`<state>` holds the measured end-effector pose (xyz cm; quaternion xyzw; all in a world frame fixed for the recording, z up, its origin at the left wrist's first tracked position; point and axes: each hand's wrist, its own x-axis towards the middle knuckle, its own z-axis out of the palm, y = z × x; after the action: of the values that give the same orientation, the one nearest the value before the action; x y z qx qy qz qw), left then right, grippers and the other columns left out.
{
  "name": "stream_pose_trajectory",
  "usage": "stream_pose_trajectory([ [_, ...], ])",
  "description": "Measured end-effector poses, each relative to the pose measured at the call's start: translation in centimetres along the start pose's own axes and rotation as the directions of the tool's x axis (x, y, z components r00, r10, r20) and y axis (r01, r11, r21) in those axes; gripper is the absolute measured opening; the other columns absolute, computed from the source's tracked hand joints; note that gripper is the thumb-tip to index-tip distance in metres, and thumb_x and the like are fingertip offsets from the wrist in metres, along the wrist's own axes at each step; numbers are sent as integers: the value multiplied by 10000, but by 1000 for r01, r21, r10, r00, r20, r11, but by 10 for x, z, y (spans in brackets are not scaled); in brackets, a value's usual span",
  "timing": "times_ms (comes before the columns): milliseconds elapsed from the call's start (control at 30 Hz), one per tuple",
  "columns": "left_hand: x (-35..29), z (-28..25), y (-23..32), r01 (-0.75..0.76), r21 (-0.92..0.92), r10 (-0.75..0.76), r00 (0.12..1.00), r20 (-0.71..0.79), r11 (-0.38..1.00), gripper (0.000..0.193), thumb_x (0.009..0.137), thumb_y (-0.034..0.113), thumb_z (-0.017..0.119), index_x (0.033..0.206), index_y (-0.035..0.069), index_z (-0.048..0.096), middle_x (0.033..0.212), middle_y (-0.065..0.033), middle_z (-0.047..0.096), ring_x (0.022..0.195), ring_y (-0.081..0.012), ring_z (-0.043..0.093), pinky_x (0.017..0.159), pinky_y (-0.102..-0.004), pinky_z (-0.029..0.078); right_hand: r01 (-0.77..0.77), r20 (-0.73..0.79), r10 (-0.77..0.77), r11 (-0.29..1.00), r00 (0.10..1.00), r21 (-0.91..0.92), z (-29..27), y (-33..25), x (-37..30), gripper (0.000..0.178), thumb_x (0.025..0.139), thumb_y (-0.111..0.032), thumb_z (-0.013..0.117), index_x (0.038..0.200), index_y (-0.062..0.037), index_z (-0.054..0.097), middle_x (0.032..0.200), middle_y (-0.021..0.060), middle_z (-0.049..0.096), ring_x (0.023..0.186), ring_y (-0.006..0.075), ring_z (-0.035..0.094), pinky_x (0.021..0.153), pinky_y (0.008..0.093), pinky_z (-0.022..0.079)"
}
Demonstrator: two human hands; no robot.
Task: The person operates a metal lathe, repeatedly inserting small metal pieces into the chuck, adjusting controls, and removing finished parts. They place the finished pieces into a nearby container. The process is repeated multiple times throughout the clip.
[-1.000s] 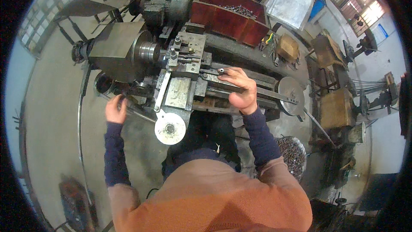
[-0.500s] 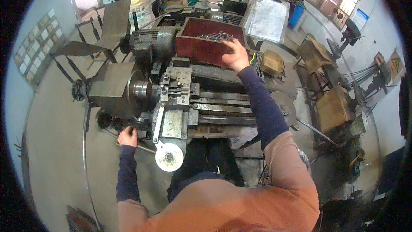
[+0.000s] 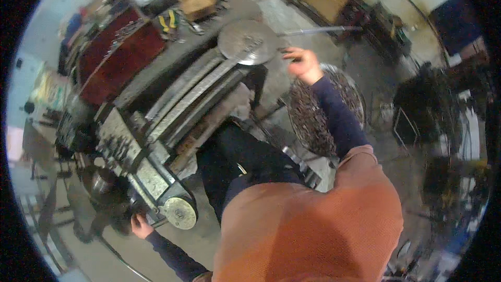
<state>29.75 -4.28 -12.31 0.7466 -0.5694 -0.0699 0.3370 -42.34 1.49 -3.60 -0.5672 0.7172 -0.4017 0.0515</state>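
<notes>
My right hand [image 3: 304, 66] hovers over the far side of a round basin heaped with small dark metal pieces [image 3: 308, 117]. Its fingers are pinched, and a small dark thing seems to show at the tips, too blurred to name. Down at the left, my left hand [image 3: 140, 226] is closed beside the headstock end of a lathe, near a thin rod. Whatever its fingers hold is hidden. Close to it are the lathe's round pale handwheel [image 3: 180, 213] and the tool slide [image 3: 122, 133].
Long lathe rails [image 3: 193, 91] run up to a round metal disc [image 3: 248, 42]. Behind them sits a dark red bin [image 3: 122, 55] with shiny small parts. Yellow-handled pliers [image 3: 168, 22] and a cardboard box [image 3: 197, 2] lie beyond. A pale bar [image 3: 326, 30] juts out past the disc.
My view has swung to the right. My right hand has gone from above the red bin to above the basin of metal pieces. My left hand remains low by the headstock.
</notes>
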Motion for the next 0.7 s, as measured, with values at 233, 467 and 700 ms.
stream_pose_trajectory([
  [233, 6, -1, 7, 121, -266, -90, 988, 126, 956, 319, 828, 166, 561, 1021, -87, 550, 965, -158, 600, 782, -202, 604, 624, -283, 494, -540, -4, 560, 797, 829, -271, -90, 93, -115, 396, 602, -256, 624, 943, -56, 648, 867, 194, 623, 817, 280, 619, 749, 333, 477],
  [467, 11, -9, -26, 92, 43, -96, 990, 99, 995, 342, 823, 189, 557, 1053, -64, 555, 1011, -156, 607, 872, -224, 591, 705, -308, 480, -397, 105, 448, 861, 888, -317, -30, 107, -104, 387, 553, -250, 620, 898, -80, 663, 896, 185, 610, 882, 327, 571, 802, 374, 454],
  [700, 12, 2, 0, 9, 18, -11, 995, 103, 1000, 350, 823, 201, 561, 1039, -74, 553, 978, -168, 614, 860, -224, 589, 748, -305, 459, -170, 207, 385, 744, 899, -646, 6, 107, -93, 388, 572, -264, 644, 880, -28, 651, 1067, 150, 557, 1032, 312, 495, 873, 353, 419],
])
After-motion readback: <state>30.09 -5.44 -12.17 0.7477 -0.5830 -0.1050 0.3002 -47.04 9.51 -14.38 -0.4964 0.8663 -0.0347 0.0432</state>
